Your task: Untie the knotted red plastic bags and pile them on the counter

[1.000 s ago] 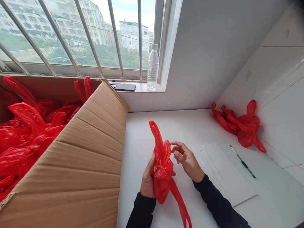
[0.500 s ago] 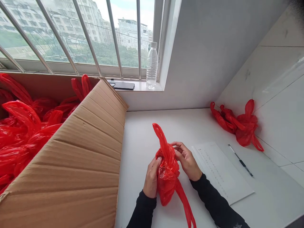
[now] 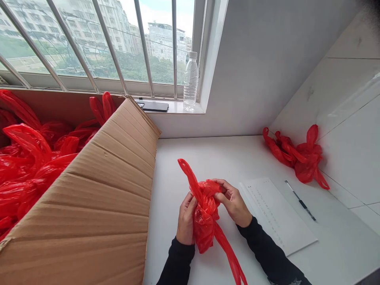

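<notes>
A crumpled red plastic bag (image 3: 205, 221) is held between my two hands above the white tabletop. My left hand (image 3: 186, 217) grips its left side, thumb on top. On the upper right, my right hand (image 3: 234, 202) pinches the bag's gathered plastic between thumb and fingers. One loop handle sticks up to the far left, and the other trails down toward the front of the table. The bag bulges at the bottom; whatever may be inside is hidden.
A cardboard box (image 3: 113, 190) full of red plastic bags (image 3: 26, 174) stands at left. Two or so crumpled red bags (image 3: 305, 158) lie at right by the tiled wall. A written-on notepad (image 3: 276, 213) and a pen (image 3: 300, 201) lie nearby. A bottle (image 3: 190, 83) and phone (image 3: 152, 106) rest on the sill.
The bag has shifted slightly left, its upper handle tipping further left. My right fingers have closed on the bag's upper right edge and spread its plastic outward.
</notes>
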Available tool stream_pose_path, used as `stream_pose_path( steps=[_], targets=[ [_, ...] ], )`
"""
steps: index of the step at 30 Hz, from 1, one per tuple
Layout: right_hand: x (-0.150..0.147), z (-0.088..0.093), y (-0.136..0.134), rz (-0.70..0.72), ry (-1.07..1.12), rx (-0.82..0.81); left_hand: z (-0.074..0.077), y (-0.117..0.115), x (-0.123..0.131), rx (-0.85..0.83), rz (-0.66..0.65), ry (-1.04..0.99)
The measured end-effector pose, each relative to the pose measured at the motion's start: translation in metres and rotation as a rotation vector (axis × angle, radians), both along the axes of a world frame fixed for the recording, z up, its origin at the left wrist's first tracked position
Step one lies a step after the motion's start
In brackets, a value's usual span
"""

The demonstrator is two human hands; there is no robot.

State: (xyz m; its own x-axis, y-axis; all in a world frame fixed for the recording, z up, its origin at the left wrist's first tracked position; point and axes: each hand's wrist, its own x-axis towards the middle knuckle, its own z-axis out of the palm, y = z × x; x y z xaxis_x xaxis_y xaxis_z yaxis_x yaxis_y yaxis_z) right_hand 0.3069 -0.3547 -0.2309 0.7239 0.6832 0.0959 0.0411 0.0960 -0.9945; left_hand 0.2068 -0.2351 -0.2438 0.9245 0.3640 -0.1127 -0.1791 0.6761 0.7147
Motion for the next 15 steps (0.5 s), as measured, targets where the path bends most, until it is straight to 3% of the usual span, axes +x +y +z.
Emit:
stream_pose_path(
  steps=[5, 10, 15],
  targets=[
    [-0.004, -0.001, 0.003, 0.04, -0.003, -0.009, -0.001, 0.001, -0.001, -0.016, 0.0, 0.005],
    [-0.006, -0.003, 0.005, 0.031, -0.018, -0.02, -0.008, 0.001, -0.003, 0.216, 0.028, -0.018],
    [-0.003, -0.001, 0.003, -0.061, 0.014, 0.018, -0.005, 0.0, -0.003, 0.348, -0.055, -0.055]
  ],
)
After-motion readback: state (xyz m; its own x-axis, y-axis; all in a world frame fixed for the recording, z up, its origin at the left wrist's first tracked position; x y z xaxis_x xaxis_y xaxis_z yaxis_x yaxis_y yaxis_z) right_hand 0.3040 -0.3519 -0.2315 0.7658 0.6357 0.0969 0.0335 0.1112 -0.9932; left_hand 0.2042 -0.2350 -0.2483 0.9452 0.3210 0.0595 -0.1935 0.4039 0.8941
